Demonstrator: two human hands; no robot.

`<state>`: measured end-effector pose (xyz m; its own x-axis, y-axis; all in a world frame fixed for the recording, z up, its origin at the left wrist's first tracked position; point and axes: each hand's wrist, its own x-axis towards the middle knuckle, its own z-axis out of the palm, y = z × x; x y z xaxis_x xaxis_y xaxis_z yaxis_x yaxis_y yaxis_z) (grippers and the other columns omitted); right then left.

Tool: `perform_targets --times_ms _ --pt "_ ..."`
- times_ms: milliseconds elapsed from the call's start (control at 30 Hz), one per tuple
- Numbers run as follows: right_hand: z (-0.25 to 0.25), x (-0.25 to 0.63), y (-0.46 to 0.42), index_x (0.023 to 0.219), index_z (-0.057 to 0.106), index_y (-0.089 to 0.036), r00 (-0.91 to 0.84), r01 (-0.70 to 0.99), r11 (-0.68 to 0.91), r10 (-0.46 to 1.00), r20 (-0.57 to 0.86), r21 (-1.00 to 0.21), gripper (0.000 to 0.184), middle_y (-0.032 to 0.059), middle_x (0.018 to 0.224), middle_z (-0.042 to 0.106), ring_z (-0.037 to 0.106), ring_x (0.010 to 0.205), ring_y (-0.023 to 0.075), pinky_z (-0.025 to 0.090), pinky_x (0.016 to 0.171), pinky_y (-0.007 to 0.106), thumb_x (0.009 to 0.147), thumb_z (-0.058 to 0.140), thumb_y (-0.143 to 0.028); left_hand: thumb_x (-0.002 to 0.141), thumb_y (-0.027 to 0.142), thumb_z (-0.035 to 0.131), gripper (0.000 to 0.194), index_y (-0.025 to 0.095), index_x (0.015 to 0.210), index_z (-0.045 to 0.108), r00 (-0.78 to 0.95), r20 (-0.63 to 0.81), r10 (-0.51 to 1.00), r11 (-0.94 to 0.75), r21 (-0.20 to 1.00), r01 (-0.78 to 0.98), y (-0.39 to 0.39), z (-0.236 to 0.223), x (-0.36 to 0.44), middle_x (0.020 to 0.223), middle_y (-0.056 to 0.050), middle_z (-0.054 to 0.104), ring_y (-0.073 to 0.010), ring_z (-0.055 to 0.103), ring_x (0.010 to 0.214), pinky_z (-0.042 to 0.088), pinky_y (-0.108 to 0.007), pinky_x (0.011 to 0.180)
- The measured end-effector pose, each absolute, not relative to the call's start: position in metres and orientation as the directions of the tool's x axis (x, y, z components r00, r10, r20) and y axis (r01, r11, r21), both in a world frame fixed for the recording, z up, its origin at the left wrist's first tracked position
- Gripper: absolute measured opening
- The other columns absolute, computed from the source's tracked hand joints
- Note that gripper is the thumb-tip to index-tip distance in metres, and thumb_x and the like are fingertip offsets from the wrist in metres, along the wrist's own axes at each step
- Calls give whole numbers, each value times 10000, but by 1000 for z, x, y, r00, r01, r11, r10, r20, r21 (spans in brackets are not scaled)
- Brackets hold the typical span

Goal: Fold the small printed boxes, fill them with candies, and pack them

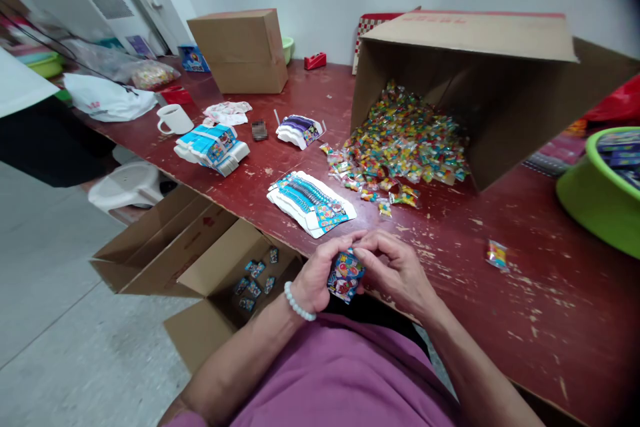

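Note:
Close to my body, at the table's front edge, a small blue printed candy box is between my hands. My left hand wraps round its left side, a beaded bracelet on the wrist. The fingers of my right hand pinch at its upper right corner. Just beyond lies a fanned row of flat blue candy boxes. Behind that row, wrapped candies spill out of a large cardboard carton lying on its side. One wrapped candy packet rests alone on the right.
Below the table edge on the left, an open carton holds several small blue boxes. Stacked blue cartons, a white mug, purple flat boxes and a closed carton stand farther back. A green basin is at right; a person stands far left.

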<state>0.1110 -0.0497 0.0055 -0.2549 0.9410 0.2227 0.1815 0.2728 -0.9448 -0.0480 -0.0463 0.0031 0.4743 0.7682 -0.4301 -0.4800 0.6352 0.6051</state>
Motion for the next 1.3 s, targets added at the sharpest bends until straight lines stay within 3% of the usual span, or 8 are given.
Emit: perform_targets --times_ms 100,267,333,667,833,967,1100,1300 --pt "-7 110 -57 1073 627 -242 -312 319 468 873 375 -824 179 93 1106 631 589 1076 262 488 907 428 908 621 -313 800 258 583 361 127 1119 690 492 -440 751 659 463 -593 -41 -2 -47 932 -70 714 -144 646 618 533 -274 574" --pt "-22 103 -63 1433 354 -218 -395 535 545 837 379 -645 921 179 1363 469 481 1204 362 454 950 517 682 823 -469 825 270 604 305 153 1096 682 422 -516 746 644 396 -655 -35 -4 -46 823 -44 711 -157 653 614 511 -252 531" --pt "-22 100 -62 1479 279 -209 -414 598 553 833 367 -580 1059 189 1391 452 471 1206 380 437 959 534 623 857 -444 831 275 623 290 151 1087 681 399 -519 756 621 374 -689 -35 -2 -47 774 -35 705 -152 652 601 519 -248 550" --pt "-20 74 -53 1325 461 -229 -407 541 607 795 450 -582 705 137 1276 569 537 1150 332 433 939 479 673 728 -253 950 351 468 361 95 1129 649 372 -477 797 572 394 -720 -41 -8 -64 903 -107 735 -211 712 765 573 -337 762" --pt "-33 63 -47 1465 327 -210 -509 535 606 787 348 -588 975 168 1408 488 477 1230 365 416 988 517 668 789 -528 905 369 546 319 163 1142 596 284 -529 800 583 572 -577 -50 -21 -109 782 -55 704 -188 659 527 537 -311 527" --pt "-53 82 -7 1483 314 -185 -331 635 509 859 392 -580 830 189 1442 439 412 1309 348 369 1054 523 826 655 -560 834 451 611 413 192 1152 566 -142 -460 876 396 856 -333 -59 -37 -170 853 -61 707 -187 656 563 512 -305 539" --pt "-74 100 38 1441 403 -164 -197 773 371 912 361 -514 766 203 1384 479 454 1222 383 383 989 555 838 627 -579 738 437 699 516 176 1173 600 -510 -263 819 346 936 73 -62 -46 -220 1012 -72 681 -211 640 939 493 -312 808" --pt "-87 98 52 1074 651 -199 -76 847 201 962 261 -492 564 144 1151 588 494 1063 360 394 872 511 759 657 -666 805 401 629 419 161 1149 628 -391 -30 920 150 948 281 -44 -34 -201 1089 -92 662 -212 604 1011 450 -336 926"
